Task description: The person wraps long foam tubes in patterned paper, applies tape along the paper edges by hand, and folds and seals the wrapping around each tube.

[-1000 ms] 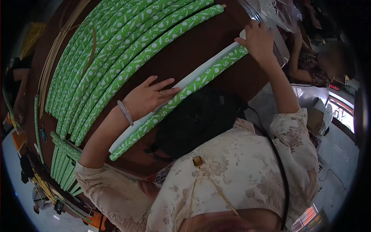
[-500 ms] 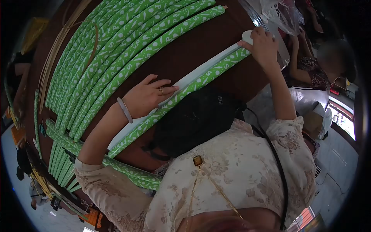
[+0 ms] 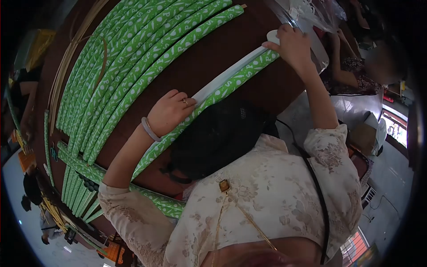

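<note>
A long green patterned paper roll [image 3: 238,82] with white lettering lies slantwise in front of me, a white strip [image 3: 224,80] running along its far edge. My left hand [image 3: 171,111] presses on its middle, fingers drawn together and gripping the paper where the white strip begins. At the far right end, my right hand [image 3: 293,48] is closed on a round white tape roll [image 3: 272,36], close to the tip of the paper. My left forearm and palm hide part of the near end.
Several finished green rolls [image 3: 147,58] lie side by side on the brown table [image 3: 267,89], with thin wooden strips [image 3: 66,62] at their left. More green rolls [image 3: 73,191] lie at lower left. A black bag [image 3: 218,133] is before my chest. Another person [image 3: 356,80] sits at right.
The fingers of my left hand have gone from spread to drawn together at the paper's edge. Its forearm now covers more of the near end. My right hand keeps hold of the tape roll.
</note>
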`<state>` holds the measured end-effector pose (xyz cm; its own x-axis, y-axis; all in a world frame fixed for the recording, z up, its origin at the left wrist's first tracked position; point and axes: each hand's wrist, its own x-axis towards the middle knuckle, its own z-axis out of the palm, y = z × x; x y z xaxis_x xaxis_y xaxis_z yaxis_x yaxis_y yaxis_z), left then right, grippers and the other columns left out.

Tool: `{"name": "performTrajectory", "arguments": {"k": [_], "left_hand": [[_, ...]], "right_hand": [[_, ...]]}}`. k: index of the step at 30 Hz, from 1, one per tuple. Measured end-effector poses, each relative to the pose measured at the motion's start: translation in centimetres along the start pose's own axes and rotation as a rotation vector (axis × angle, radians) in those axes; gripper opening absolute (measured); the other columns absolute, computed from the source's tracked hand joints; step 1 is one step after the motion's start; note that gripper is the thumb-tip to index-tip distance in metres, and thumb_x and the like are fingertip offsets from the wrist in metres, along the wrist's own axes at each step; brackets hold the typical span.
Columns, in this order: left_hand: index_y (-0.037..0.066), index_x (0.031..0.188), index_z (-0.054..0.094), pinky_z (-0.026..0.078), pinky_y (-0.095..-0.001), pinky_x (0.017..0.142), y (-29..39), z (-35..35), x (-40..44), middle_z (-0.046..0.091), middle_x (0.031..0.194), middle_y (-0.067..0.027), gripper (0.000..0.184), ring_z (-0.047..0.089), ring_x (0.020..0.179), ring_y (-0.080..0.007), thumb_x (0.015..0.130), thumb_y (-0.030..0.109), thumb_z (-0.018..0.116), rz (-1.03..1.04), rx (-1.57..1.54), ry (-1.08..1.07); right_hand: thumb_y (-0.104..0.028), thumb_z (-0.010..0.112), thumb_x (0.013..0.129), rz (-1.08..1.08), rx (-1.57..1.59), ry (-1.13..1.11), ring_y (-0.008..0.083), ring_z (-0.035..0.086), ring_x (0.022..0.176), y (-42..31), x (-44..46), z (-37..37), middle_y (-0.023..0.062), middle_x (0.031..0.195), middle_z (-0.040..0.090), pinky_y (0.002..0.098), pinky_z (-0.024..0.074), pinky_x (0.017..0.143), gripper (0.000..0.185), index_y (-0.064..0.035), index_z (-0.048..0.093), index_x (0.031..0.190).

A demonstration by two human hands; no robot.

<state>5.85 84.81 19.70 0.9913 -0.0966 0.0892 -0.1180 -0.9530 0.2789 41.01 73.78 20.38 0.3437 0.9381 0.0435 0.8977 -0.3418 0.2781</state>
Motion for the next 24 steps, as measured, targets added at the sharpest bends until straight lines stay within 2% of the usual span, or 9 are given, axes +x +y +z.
{"name": "performTrajectory", "arguments": {"k": [2,3,8,16,24], "left_hand": [[0.006,0.090,0.064,0.042,-0.0293,0.081,0.2,-0.1,0.2,0.061,0.099,-0.0008,0.020,0.053,0.087,-0.0162,0.072,0.009,0.057,-0.010,-0.026,0.007],[0.006,0.091,0.063,0.042,-0.0296,0.081,0.4,-0.2,0.3,0.060,0.098,-0.0011,0.020,0.053,0.086,-0.0168,0.072,0.008,0.056,-0.031,-0.056,0.015],[0.006,0.097,0.059,0.043,-0.0312,0.082,1.0,-0.1,0.6,0.057,0.100,-0.0030,0.025,0.054,0.089,-0.0191,0.073,0.006,0.054,-0.070,-0.016,-0.021],[0.007,0.103,0.056,0.044,-0.0329,0.083,2.3,-0.1,1.0,0.057,0.102,-0.0047,0.028,0.056,0.093,-0.0220,0.075,0.005,0.053,-0.175,-0.004,-0.023],[0.007,0.124,0.049,0.044,-0.0344,0.083,2.6,0.4,1.1,0.058,0.103,-0.0080,0.045,0.056,0.093,-0.0236,0.079,0.004,0.051,-0.273,0.031,-0.055]], "right_hand": [[-0.062,0.058,0.072,-0.067,-0.049,0.002,0.0252,0.056,0.091,0.0,0.4,-0.6,0.0042,0.097,0.054,0.0517,0.0432,0.073,0.059,-0.0062,0.066,0.089],[-0.058,0.063,0.071,-0.045,-0.001,-0.049,0.0267,0.056,0.097,-0.3,0.6,-1.5,0.0066,0.105,0.054,0.0493,0.0450,0.077,0.056,-0.0042,0.066,0.087],[-0.052,0.069,0.068,-0.039,-0.059,-0.055,0.0236,0.058,0.094,-0.4,0.7,-3.3,0.0039,0.101,0.057,0.0441,0.0441,0.080,0.052,-0.0040,0.065,0.088],[-0.050,0.070,0.069,0.037,0.183,0.039,0.0252,0.057,0.097,2.1,1.2,-0.7,0.0056,0.106,0.056,0.0428,0.0441,0.082,0.052,-0.0026,0.064,0.089],[-0.047,0.072,0.069,-0.012,0.425,0.127,0.0268,0.056,0.100,2.9,-0.4,0.3,0.0074,0.111,0.055,0.0414,0.0441,0.084,0.051,-0.0012,0.064,0.090]]}}
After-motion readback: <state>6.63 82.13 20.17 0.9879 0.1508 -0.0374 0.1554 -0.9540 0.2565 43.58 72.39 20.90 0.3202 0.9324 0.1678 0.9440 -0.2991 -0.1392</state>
